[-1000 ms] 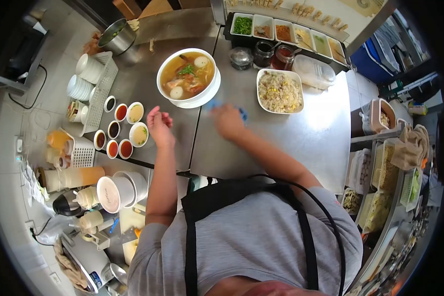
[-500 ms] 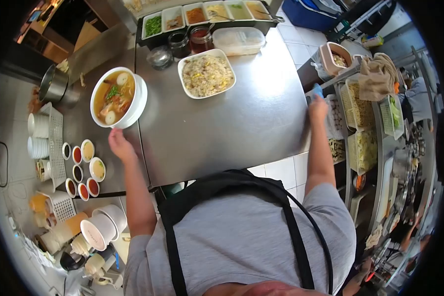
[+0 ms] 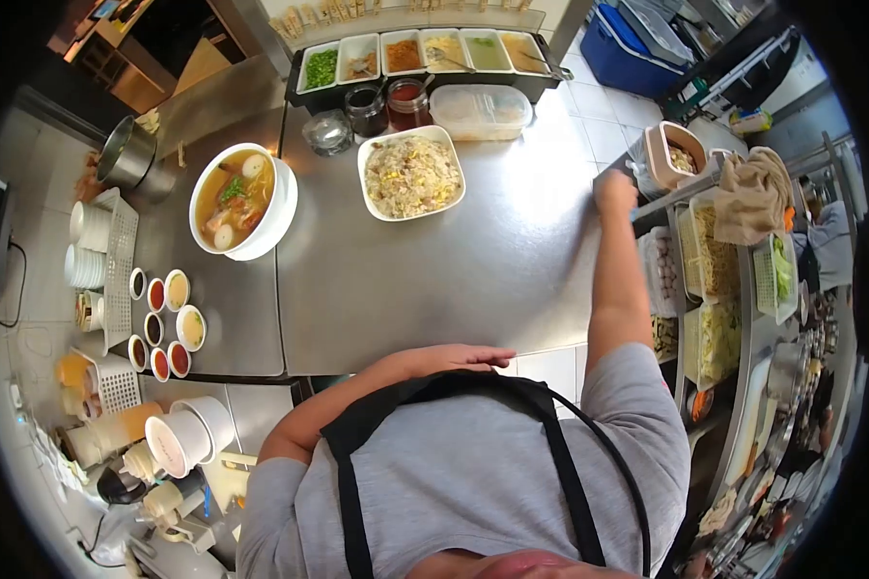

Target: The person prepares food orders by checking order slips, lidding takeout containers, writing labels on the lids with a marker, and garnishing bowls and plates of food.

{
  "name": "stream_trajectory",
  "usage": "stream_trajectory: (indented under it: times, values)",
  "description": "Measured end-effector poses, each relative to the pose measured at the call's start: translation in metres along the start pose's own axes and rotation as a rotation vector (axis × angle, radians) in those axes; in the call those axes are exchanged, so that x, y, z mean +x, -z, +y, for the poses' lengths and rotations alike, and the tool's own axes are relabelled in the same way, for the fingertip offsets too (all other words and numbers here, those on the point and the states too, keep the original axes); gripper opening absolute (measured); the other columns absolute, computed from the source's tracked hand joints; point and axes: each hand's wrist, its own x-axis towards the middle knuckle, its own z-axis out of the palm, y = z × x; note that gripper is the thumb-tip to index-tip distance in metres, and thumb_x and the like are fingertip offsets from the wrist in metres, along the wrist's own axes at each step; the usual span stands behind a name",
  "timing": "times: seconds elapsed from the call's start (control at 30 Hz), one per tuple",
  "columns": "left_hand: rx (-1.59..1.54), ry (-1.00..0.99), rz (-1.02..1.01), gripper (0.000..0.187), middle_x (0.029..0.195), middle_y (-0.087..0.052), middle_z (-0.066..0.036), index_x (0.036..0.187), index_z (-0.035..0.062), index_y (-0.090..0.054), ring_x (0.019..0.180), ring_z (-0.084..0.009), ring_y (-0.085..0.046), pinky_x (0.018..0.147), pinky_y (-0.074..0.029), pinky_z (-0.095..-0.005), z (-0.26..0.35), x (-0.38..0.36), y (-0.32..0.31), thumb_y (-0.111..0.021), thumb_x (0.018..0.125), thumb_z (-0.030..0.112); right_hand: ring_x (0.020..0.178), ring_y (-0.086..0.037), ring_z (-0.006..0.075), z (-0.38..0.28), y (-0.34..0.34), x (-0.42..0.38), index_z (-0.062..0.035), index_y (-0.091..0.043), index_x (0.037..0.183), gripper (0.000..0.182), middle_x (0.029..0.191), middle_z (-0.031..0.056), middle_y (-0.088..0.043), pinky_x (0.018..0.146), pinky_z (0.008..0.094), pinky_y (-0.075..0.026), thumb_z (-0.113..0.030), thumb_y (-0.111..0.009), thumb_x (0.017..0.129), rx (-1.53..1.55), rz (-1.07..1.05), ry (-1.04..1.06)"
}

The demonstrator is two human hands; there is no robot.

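Your left hand (image 3: 454, 359) has pulled back from the soup bowl (image 3: 241, 201) to the desk (image 3: 454, 280) edge at 6 o'clock, fingers released; your right hand (image 3: 615, 191) at 3 o'clock looks clenched, its grasp unclear.

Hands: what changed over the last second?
The left hand pulled back from beside the soup bowl to the table's near edge. The right hand swept from mid-table to the far right edge; the blue cloth it held no longer shows. Soup bowl and fried rice stayed put.
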Motion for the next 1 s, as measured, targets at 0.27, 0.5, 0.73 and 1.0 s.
stream_trajectory:
  times: [0.27, 0.5, 0.73, 1.0]
  values:
    - [-0.126, 0.022, 0.495, 0.061, 0.120, -0.039, -0.013, 0.127, 0.0022, -0.022, 0.107, -0.0187, -0.042, 0.090, -0.032, -0.0304, 0.011, -0.070, 0.010, -0.044, 0.082, 0.037, 0.084, -0.052, 0.0341, -0.083, -0.025, 0.052, -0.0033, -0.054, 0.097, 0.026, 0.094, 0.0170, -0.055, 0.076, 0.0385, -0.041, -0.014, -0.052, 0.073, 0.707, 0.312, 0.594]
    - [-0.241, -0.029, 0.665, 0.052, 0.116, -0.042, -0.011, 0.127, 0.0038, -0.023, 0.099, -0.0170, -0.047, 0.082, -0.037, -0.0269, -0.005, -0.079, 0.008, -0.037, 0.086, 0.031, 0.090, -0.051, 0.0270, -0.098, -0.016, 0.085, -0.0115, -0.059, 0.093, 0.024, 0.100, 0.0071, -0.054, 0.076, 0.0398, -0.041, -0.020, -0.044, 0.077, 0.048, 0.115, -0.017]
    - [-0.180, -0.204, 0.876, 0.047, 0.104, -0.051, -0.012, 0.121, 0.0034, -0.031, 0.082, -0.0170, -0.055, 0.067, -0.043, -0.0256, 0.024, -0.120, 0.023, -0.040, 0.085, 0.031, 0.095, -0.047, 0.0283, -0.055, -0.046, 0.012, -0.0179, -0.057, 0.099, 0.030, 0.104, 0.0060, -0.054, 0.079, 0.0380, -0.040, -0.011, -0.051, 0.070, 0.367, 0.339, 0.655]
    - [-0.096, -0.978, 1.973, 0.027, 0.083, -0.052, -0.002, 0.101, 0.0086, -0.048, 0.073, -0.0114, -0.048, 0.062, -0.038, -0.0257, 0.089, -0.264, 0.097, -0.044, 0.082, 0.028, 0.080, -0.050, 0.0270, 0.010, 0.042, -0.257, -0.0103, -0.056, 0.089, 0.028, 0.086, 0.0066, -0.054, 0.069, 0.0387, -0.038, -0.001, -0.050, 0.063, 0.431, -0.195, 1.550]
